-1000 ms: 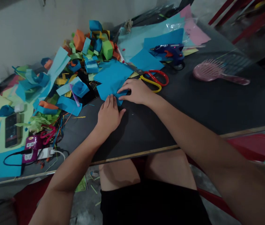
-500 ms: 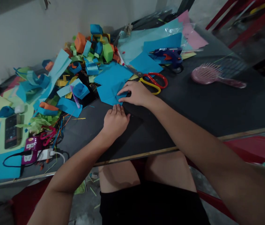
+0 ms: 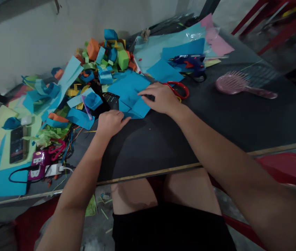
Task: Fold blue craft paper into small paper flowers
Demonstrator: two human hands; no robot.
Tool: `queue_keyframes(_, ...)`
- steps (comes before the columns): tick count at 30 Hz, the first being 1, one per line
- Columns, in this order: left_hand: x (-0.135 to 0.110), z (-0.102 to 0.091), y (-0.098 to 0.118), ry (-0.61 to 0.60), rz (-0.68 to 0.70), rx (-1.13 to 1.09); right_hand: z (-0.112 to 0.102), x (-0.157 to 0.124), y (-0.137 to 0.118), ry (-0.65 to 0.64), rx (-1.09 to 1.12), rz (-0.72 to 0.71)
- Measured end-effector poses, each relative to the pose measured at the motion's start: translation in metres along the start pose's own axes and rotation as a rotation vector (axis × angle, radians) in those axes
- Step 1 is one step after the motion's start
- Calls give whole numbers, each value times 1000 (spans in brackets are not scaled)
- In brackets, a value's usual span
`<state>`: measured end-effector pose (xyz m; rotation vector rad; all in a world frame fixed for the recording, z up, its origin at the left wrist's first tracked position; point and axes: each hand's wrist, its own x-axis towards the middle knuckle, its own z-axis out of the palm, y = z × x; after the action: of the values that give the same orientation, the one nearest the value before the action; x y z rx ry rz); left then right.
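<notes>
A sheet of blue paper (image 3: pixel 140 107) with crease lines lies on the dark table in front of me, its near edge folded. My left hand (image 3: pixel 111 122) rests at its lower left corner, fingertips on the paper and thumb stuck out to the side. Over the right part of the sheet, my right hand (image 3: pixel 160 99) has thumb and forefinger apart, the forefinger tip touching the paper. Another blue sheet (image 3: pixel 129 83) lies just behind. Scissors (image 3: pixel 180 89) with red and yellow handles are partly hidden by my right hand.
Behind is a pile of coloured paper boxes (image 3: pixel 111 55). A blue glue gun (image 3: pixel 193 62) and pink hairbrush (image 3: pixel 233 83) lie right. To the left are a phone (image 3: pixel 17 144), a purple power adapter (image 3: pixel 40 162) with cables, and paper scraps (image 3: pixel 45 136). The table edge (image 3: pixel 150 175) runs before my legs.
My left hand has slid left along the near edge of the blue paper to its corner. Creases and a fold now show there. My right hand has barely moved.
</notes>
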<state>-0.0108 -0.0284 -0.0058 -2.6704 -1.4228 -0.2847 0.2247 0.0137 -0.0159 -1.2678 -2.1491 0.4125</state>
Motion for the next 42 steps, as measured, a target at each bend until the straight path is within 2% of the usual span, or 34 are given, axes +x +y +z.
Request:
queue_keyframes(4, 6, 9, -15, 47, -53, -188, -1, 1, 1, -140, 59, -113)
queue_keyframes(9, 11, 16, -34, 12, 91, -423, -6, 3, 3, -236, 95, -155)
queue_keyframes(14, 11, 21, -43, 45, 132, -470, -20, 2, 1, -491, 138, -159)
queue_keyframes(17, 11, 21, -42, 34, 115, -451, -23, 3, 1, -560, 156, -146)
queue_keyframes(22, 8, 17, -35, 54, 129, -428, -18, 4, 3, -543, 169, -128)
queue_keyframes(26, 6, 15, -28, 88, 83, -407, -19, 4, 2, -567, 168, -112)
queue_keyframes(31, 6, 16, -30, 43, 86, -435, -18, 6, 3, -594, 154, -80)
queue_keyframes(36, 7, 17, -32, 48, 85, -459, -7, 6, 8, -507, 175, -75)
queue_keyframes(42, 7, 16, -31, 36, 69, -472, -3, 5, 12, -398, 181, -148)
